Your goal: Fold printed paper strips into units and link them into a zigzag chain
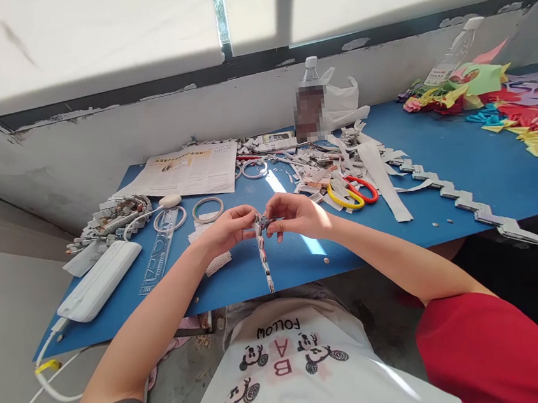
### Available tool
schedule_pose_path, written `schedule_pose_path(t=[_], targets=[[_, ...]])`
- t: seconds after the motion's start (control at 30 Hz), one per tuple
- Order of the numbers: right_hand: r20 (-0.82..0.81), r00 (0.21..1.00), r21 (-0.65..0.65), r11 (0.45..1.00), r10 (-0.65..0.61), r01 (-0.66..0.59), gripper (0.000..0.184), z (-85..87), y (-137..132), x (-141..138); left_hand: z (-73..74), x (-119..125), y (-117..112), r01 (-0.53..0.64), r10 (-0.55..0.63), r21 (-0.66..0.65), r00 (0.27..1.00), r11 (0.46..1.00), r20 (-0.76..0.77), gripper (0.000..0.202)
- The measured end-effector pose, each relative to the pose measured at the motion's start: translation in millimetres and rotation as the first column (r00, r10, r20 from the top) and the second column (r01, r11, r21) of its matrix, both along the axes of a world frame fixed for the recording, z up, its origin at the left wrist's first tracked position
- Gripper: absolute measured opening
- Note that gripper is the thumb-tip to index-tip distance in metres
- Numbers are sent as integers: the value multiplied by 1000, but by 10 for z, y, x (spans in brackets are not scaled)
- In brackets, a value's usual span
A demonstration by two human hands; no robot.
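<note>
A narrow folded-paper chain [263,253] hangs from between my hands at the front of the blue table [268,192], its lower end near the table edge. My left hand [233,226] is closed, thumb and fingers pinching the chain's top end. From the other side, my right hand [295,215] pinches a small greyish piece at the same end; the fingers partly hide it. Just behind my left hand lie a ring [207,209] and a printed paper sheet [218,264]. Scissors with yellow and red handles [353,194] rest to the right.
Paper scraps [316,164] and a white strip [385,183] lie behind the scissors. A zigzag paper chain [466,202] overhangs the right edge. At left are a newspaper [189,171], clear stencil ruler [158,258], white power strip [99,282] and coiled paper chain [112,221]. A bottle [309,104] stands behind.
</note>
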State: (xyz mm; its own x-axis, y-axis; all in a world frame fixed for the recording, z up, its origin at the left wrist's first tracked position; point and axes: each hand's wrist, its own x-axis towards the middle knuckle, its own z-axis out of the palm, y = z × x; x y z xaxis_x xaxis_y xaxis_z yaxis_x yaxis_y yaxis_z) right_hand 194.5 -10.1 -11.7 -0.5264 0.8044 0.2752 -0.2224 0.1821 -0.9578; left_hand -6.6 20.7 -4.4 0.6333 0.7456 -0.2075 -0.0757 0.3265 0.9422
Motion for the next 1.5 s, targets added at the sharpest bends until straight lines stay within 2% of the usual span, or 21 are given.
schedule_pose_path(t=[0.23,0.33,0.53,0.87,1.0,1.37,1.5], targets=[[28,999,-116,993,-24,27,31,54,43,43,-16,-21,15,-22,25,60,998,998,-50,29],[56,995,-134,987,-85,92,27,70,62,42,-17,-26,14,-44,50,86,996,995,-76,27],[104,974,-108,971,-203,214,19,67,44,13,4,-7,-19,-96,103,86,991,992,-85,26],[234,937,-18,962,-259,271,28,31,45,25,-34,-7,15,-159,167,110,983,981,-74,24],[252,929,-39,956,-271,290,27,33,48,25,-51,-5,13,-165,172,120,983,979,-58,24],[234,914,12,941,-330,337,24,55,13,1,-51,19,-9,-205,211,112,976,972,-45,24],[300,883,78,932,-361,354,22,51,1,-2,-42,32,-20,-206,210,102,977,973,-39,23]])
